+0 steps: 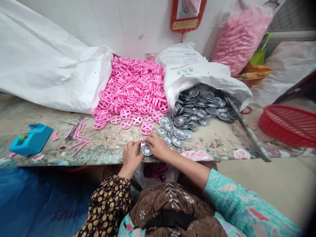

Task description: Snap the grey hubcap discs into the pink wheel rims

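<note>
Both my hands meet at the near edge of a worn table (108, 148). My left hand (130, 156) and my right hand (156, 146) pinch a silver disc (146, 150) pressed against a pink spoked wheel (143, 142) between them. Just beyond my fingers lie loose silver discs (175, 136) and single pink wheels (146, 128). Behind them a large heap of pink wheels (135, 89) spills from a white sack, and a pile of silver discs (204, 105) pours from another sack.
A blue plastic piece (31, 138) and thin pink rods (77, 136) lie at the left. A red basket (288, 125) sits at the right, a metal bar (247, 131) beside it. A bag of pink parts (240, 33) hangs at the back right. Finished pink pieces (196, 154) lie by my right forearm.
</note>
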Available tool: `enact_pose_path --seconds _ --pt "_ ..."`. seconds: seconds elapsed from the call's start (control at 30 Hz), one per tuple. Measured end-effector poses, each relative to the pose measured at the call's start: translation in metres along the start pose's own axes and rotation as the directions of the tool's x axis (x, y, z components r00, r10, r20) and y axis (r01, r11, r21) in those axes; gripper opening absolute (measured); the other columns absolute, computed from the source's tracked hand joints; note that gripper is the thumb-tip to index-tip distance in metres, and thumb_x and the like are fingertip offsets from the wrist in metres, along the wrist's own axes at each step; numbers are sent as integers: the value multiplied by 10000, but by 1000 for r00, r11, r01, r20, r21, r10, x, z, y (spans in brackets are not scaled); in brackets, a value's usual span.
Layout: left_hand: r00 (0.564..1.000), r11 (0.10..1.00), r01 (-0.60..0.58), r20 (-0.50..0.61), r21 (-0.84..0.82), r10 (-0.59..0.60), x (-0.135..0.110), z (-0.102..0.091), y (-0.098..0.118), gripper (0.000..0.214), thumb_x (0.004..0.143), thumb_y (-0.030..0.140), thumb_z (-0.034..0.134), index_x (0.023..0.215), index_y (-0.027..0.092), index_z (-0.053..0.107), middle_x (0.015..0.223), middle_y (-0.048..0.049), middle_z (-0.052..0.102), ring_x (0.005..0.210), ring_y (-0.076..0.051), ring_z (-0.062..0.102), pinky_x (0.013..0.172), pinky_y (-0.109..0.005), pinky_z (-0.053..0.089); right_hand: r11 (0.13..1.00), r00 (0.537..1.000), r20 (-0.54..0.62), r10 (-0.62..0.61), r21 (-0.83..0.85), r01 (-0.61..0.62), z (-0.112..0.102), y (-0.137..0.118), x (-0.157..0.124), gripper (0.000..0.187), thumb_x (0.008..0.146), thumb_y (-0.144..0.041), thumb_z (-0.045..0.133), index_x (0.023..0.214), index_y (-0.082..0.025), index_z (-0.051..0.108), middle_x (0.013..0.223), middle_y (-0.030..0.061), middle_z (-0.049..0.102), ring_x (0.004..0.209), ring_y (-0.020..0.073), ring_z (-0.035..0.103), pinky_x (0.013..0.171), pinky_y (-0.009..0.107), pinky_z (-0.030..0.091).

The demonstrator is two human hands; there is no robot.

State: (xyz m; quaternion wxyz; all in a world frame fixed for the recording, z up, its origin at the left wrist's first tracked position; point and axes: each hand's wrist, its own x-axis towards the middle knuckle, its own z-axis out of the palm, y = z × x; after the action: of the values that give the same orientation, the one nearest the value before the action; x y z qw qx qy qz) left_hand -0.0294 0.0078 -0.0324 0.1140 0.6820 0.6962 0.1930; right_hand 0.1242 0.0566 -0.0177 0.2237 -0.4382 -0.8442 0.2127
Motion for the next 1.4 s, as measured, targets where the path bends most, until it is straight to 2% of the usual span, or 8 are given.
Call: enact_pose_path --seconds 0.17,0.23,0.4,0.57,0.9,1.03,1.13,1.4 --pt "999 998 -5 -34 57 7 -3 -1 5 481 767 320 559 1240 232 557 1045 -78 537 977 -248 467 862 -363 389 994 997 15 -79 77 78 2 2 -7 272 842 -274 589 1088 -161 620 965 76 530 922 194 478 834 329 387" --pt "998 995 -26 -53 91 31 -5 0 7 477 788 362 541 1248 234 550 1039 -79 536 978 -253 463 862 -369 384 990 998 2 -62 128 61 5 4 -9 285 810 -261 634 1076 -161 623 936 60 516 913 191 469 831 326 380" --pt "994 988 -62 -83 143 74 -8 2 6 467 812 377 514 1256 234 541 1035 -82 531 971 -250 464 845 -361 381 950 999 -40 -9 311 21 9 11 -10 268 732 -243 723 974 -180 627 879 9 502 906 173 480 821 297 375" --pt "989 984 -75 -114 161 94 -7 7 2 463 807 351 526 1253 231 546 1027 -82 536 959 -250 460 840 -365 385 927 995 -96 -4 373 40 10 17 -10 213 696 -237 753 843 -171 613 817 -11 491 829 155 480 761 269 361" --pt "984 983 -92 -137 162 114 -6 10 -1 462 804 349 538 1246 216 555 1015 -85 541 952 -252 467 835 -366 393 912 977 -201 -66 385 141 18 19 -15 188 719 -239 729 831 -181 590 794 -14 518 790 148 476 740 261 361" --pt "982 981 -98 -143 165 122 -5 11 -2 459 812 351 529 1250 219 553 1005 -84 541 947 -249 471 836 -363 396 899 971 -227 -75 407 164 22 20 -15 113 777 -226 665 847 -185 587 823 -6 549 818 146 496 766 261 370" --pt "982 982 -99 -146 163 123 -5 11 -3 460 803 336 534 1247 215 554 1003 -85 541 952 -249 474 838 -363 399 881 971 -235 -55 446 157 22 20 -15 16 828 -198 593 827 -183 588 812 -4 560 808 138 507 767 257 374" --pt "984 985 -95 -138 142 115 -4 10 -4 475 767 276 549 1237 210 556 1003 -84 542 946 -251 475 839 -377 409 853 979 -199 49 519 62 20 15 -17 59 838 -211 540 807 -182 581 789 -7 583 773 130 522 735 252 383"
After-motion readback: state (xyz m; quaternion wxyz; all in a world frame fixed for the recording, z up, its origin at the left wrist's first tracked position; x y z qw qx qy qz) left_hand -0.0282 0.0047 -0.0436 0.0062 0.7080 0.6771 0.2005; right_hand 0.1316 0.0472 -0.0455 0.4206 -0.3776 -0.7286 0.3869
